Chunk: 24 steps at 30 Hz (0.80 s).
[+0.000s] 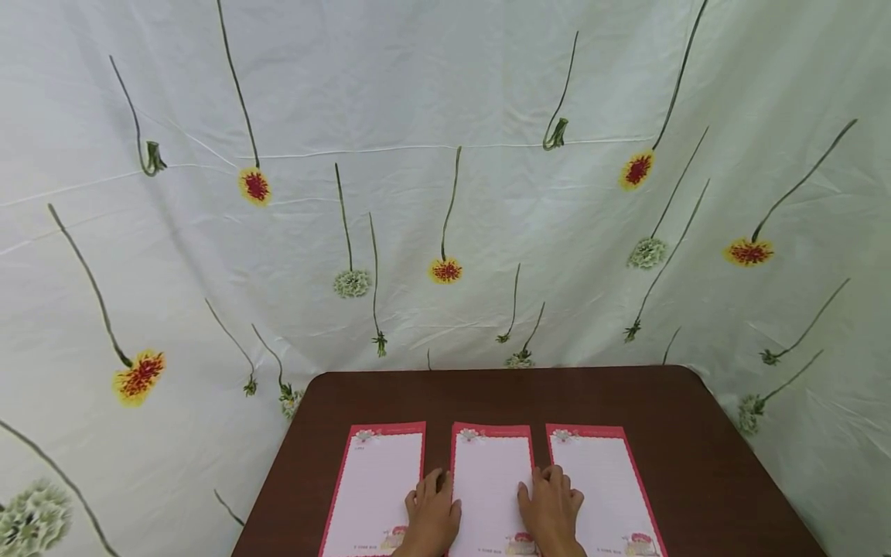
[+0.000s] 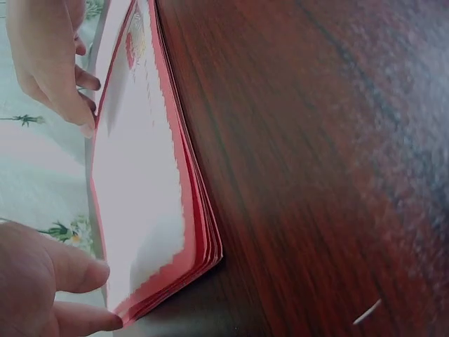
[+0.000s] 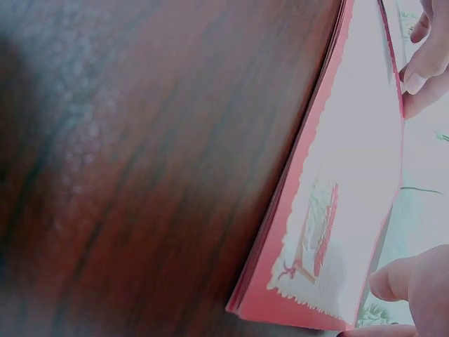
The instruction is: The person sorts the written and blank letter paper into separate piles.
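Three white notepads with red borders lie side by side: a left notepad [image 1: 379,487], a middle notepad [image 1: 491,487] and a right notepad [image 1: 602,487]. My left hand [image 1: 433,514] lies at the middle notepad's left edge, overlapping the left one's lower right side. My right hand [image 1: 552,507] sits at its right edge, over the left side of the right notepad. In the left wrist view, the left hand's thumb and finger [image 2: 84,275] touch a pad [image 2: 144,175] near its corner, spread apart. The right wrist view shows the right thumb [image 3: 393,279] at a pad edge [image 3: 358,140].
The notepads rest on a dark brown wooden table [image 1: 703,464] with rounded back corners. Behind it hangs a pale cloth [image 1: 418,93] printed with flowers. A small white sliver [image 2: 367,312] lies on the wood in the left wrist view.
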Motion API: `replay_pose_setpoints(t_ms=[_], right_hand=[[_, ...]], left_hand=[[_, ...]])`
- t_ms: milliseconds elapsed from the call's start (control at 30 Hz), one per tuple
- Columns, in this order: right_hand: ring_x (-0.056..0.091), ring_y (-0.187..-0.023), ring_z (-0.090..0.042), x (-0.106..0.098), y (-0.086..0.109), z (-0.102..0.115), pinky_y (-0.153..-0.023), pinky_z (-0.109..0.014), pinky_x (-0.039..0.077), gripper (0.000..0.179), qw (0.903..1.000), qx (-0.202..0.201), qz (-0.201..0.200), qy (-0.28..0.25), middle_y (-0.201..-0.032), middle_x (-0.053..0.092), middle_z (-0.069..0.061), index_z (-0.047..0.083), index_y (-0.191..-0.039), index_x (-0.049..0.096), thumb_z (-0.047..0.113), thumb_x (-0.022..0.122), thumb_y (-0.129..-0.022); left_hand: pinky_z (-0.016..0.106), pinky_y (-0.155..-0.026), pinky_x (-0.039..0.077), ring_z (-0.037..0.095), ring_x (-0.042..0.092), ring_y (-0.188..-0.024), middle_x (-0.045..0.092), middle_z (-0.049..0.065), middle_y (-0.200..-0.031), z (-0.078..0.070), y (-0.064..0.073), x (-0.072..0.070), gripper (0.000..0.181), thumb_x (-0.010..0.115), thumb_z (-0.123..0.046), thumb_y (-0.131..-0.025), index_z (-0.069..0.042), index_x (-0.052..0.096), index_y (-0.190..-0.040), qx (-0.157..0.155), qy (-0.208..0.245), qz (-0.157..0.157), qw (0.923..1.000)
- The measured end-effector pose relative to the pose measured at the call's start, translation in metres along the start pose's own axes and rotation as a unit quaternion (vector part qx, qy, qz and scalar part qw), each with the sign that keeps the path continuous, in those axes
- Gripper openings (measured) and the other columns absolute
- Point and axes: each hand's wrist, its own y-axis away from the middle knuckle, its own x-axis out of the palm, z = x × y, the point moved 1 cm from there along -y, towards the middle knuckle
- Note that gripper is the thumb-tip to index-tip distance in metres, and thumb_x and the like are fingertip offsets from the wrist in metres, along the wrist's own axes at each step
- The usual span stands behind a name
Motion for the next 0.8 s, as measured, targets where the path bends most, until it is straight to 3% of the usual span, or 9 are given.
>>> replay_pose_setpoints(t_ms=[200, 433, 633, 800], right_hand=[[0.059, -0.107, -0.039, -0.002, -0.003, 0.001, -0.087, -0.06, 0.036, 0.039, 0.9997, 0.019, -0.012, -0.012, -0.112, 0.062, -0.019, -0.005, -0.122, 0.072, 0.02, 0.075, -0.092], [0.068, -0.088, -0.039, -0.005, -0.006, 0.001, -0.073, -0.053, 0.041, 0.031, 0.9987, -0.004, -0.049, -0.018, -0.099, 0.076, -0.02, 0.0, -0.122, 0.073, 0.006, 0.076, -0.091], [0.071, -0.09, -0.039, -0.011, -0.01, -0.003, -0.069, -0.05, 0.043, 0.03, 0.9979, -0.007, -0.055, -0.035, -0.099, 0.077, -0.019, 0.0, -0.123, 0.073, 0.005, 0.073, -0.093], [0.072, -0.09, -0.04, -0.02, -0.014, -0.009, -0.068, -0.05, 0.044, 0.031, 0.9974, -0.002, -0.046, -0.055, -0.095, 0.076, -0.017, -0.002, -0.124, 0.072, 0.005, 0.07, -0.094]], left_hand=[[0.057, -0.087, 0.036, 0.037, 0.05, -0.114, 0.056, 0.019, -0.126, -0.003, 0.0, -0.001, 0.043, 0.068, -0.009, -0.096, 0.004, 0.063, -0.136, 0.018, 0.011, -0.045, 0.9988], [0.042, -0.071, 0.034, 0.03, 0.056, -0.09, 0.063, 0.009, -0.099, 0.005, -0.006, 0.01, 0.036, 0.066, -0.006, -0.093, 0.0, 0.064, -0.129, 0.059, 0.036, -0.087, 0.9938], [0.037, -0.069, 0.031, 0.017, 0.05, -0.078, 0.051, -0.007, -0.083, -0.003, -0.005, 0.007, 0.036, 0.066, -0.006, -0.09, -0.003, 0.065, -0.125, 0.091, 0.046, -0.118, 0.9878], [0.037, -0.069, 0.034, 0.016, 0.053, -0.078, 0.055, -0.007, -0.084, -0.012, -0.005, 0.005, 0.042, 0.062, -0.004, -0.089, 0.0, 0.064, -0.131, 0.109, 0.054, -0.128, 0.9842]])
